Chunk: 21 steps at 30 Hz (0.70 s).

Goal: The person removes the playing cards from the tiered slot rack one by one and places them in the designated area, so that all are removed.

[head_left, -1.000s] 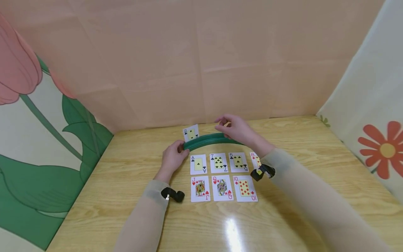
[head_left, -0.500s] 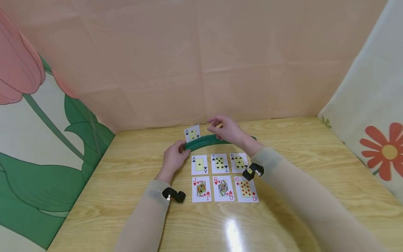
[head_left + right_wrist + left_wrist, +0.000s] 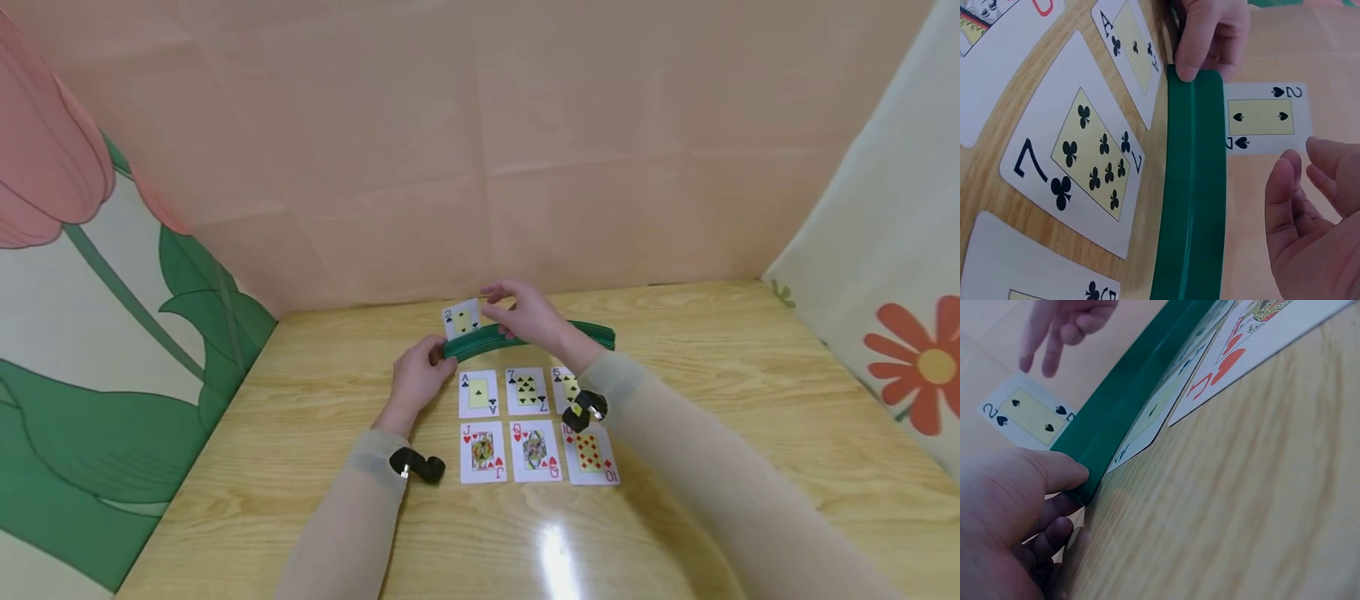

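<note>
My left hand (image 3: 417,377) grips the left end of a curved green playing card holder (image 3: 486,339), thumb on its front face and fingers behind. A two of spades (image 3: 459,317) stands upright in the holder's slot close to that end. My right hand (image 3: 527,317) hovers behind and above the holder, nothing in its grasp. In the right wrist view its loosely bent fingertips (image 3: 1282,172) are right by the card's top corner. From the left wrist, the same fingers (image 3: 1050,359) hang just over the card's upper edge.
In front of the holder, face-up cards lie in two rows: the ace (image 3: 478,394), seven (image 3: 527,392) and a partly covered five of clubs (image 3: 564,383), then the jack (image 3: 483,452) and queen of hearts (image 3: 536,452) and ten of diamonds (image 3: 591,457). A pink cloth backdrop (image 3: 375,208) rises behind.
My right hand has moved left along the holder to the two of spades, uncovering the holder's right end. The eight of diamonds has gone behind my right forearm. My left hand keeps its grip.
</note>
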Motion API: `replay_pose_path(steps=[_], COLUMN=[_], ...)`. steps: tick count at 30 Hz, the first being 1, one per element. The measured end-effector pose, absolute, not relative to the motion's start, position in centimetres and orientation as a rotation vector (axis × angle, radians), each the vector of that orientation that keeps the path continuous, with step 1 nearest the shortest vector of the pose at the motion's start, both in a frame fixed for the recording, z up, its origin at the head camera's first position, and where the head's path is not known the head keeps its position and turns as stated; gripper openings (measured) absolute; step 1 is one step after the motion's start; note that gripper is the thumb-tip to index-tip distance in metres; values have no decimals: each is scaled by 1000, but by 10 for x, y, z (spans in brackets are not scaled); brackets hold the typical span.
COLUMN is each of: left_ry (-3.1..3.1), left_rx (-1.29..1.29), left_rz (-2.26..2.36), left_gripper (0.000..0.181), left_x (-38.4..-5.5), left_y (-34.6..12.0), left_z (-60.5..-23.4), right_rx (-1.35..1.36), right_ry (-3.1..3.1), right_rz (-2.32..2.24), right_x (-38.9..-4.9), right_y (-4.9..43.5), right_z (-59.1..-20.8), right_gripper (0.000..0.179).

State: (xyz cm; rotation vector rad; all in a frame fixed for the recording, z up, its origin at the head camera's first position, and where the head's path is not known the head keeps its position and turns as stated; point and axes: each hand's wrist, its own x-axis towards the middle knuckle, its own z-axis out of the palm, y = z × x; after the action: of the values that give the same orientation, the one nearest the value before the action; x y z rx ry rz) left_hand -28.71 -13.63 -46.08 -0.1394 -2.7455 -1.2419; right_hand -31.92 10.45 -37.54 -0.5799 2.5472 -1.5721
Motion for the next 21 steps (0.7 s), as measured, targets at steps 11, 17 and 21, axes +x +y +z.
replay_pose_path(steps=[11, 17, 21], left_ry=[-2739, -2744, -2749], left_rx=[-157, -153, -147], left_rz=[-1222, -1214, -1213], left_gripper=[27, 28, 28], left_x=[-286, -286, -286], left_y=[-135, -134, -134], left_z=[-461, -461, -460], right_rx=[-568, -571, -567], right_ry=[2549, 2555, 2555], right_rz=[-1563, -1572, -1573], right_x=[-322, -322, -321], right_y=[99, 98, 97], right_z=[-381, -383, -383], right_gripper=[36, 27, 24])
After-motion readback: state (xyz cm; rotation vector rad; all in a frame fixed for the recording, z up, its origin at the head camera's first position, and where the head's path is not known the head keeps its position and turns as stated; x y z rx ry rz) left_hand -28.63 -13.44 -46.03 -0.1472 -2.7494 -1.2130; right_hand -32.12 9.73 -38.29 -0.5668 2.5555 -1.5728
